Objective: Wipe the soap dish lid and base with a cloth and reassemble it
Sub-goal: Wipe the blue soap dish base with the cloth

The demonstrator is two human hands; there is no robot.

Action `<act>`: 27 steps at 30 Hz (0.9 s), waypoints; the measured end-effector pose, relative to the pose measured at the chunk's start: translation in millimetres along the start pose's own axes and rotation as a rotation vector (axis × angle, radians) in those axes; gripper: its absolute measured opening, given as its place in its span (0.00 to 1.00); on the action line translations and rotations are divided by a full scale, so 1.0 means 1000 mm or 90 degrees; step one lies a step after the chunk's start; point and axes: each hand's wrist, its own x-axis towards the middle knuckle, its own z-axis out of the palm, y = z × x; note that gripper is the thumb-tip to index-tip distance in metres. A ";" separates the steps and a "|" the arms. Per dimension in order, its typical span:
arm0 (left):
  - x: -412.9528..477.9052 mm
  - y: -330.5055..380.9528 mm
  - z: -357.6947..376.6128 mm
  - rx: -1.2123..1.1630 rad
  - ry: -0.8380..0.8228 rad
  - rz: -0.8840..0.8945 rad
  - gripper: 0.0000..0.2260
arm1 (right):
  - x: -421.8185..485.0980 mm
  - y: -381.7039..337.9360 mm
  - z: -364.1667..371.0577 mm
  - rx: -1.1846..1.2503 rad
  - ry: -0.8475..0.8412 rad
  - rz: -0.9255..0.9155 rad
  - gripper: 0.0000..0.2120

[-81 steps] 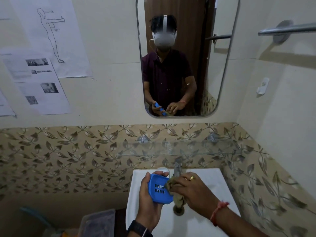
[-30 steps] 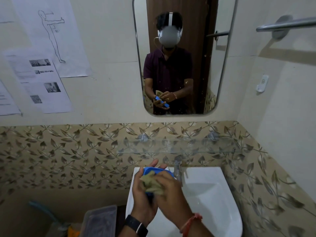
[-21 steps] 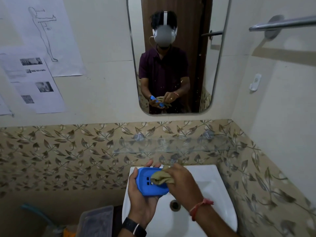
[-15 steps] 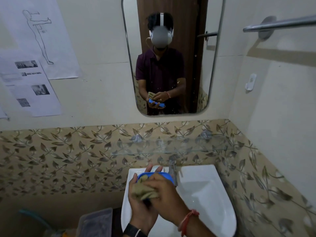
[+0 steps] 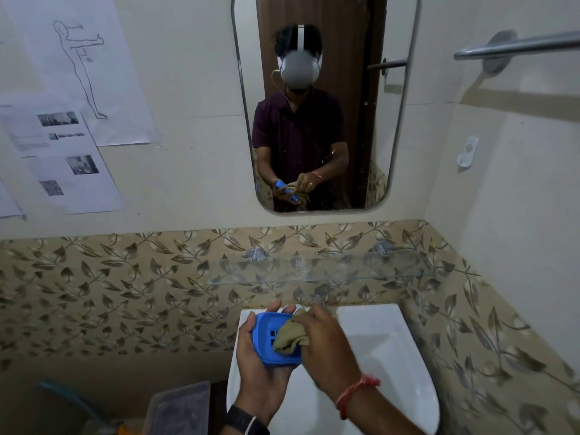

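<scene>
Soap dish part, a blue plastic oval tray with slots in its floor, sits tilted in our left hand above the left edge of the white ceramic washbasin; we cannot tell whether it is the lid or the base. In the head view, our left fingers curl around the tray's far rim and the thumb hooks its near side, so the hand grips it. Inside the hollow of the tray lies a bunched olive-brown cloth, pressed there by our right hand, whose fingers are closed on the cloth. A red thread band circles the right wrist and a dark watch strap the left. Below left stands a translucent grey plastic box; its contents are too dim to make out. A clear glass shelf crosses the leaf-patterned tiles above the basin.
</scene>
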 end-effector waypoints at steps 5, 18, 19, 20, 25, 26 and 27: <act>-0.008 -0.008 -0.004 -0.011 -0.032 -0.012 0.28 | -0.014 -0.032 0.008 0.312 -0.063 0.040 0.25; -0.001 0.007 -0.007 0.072 0.019 0.057 0.23 | -0.024 0.009 0.012 -0.077 -0.124 0.006 0.19; -0.001 0.005 -0.007 0.070 0.014 0.066 0.23 | -0.027 0.003 0.014 -0.041 -0.147 0.019 0.17; -0.002 0.003 -0.008 0.074 0.008 0.072 0.22 | -0.029 -0.001 0.013 -0.013 -0.165 0.037 0.15; -0.009 -0.012 -0.008 0.045 -0.016 0.031 0.21 | -0.022 -0.017 0.001 0.185 -0.225 -0.002 0.13; -0.010 -0.013 -0.006 0.026 -0.018 0.027 0.22 | -0.024 -0.022 0.004 0.176 -0.179 -0.066 0.11; -0.010 -0.012 -0.005 0.020 -0.024 0.034 0.22 | -0.031 -0.022 0.005 0.223 -0.102 -0.056 0.12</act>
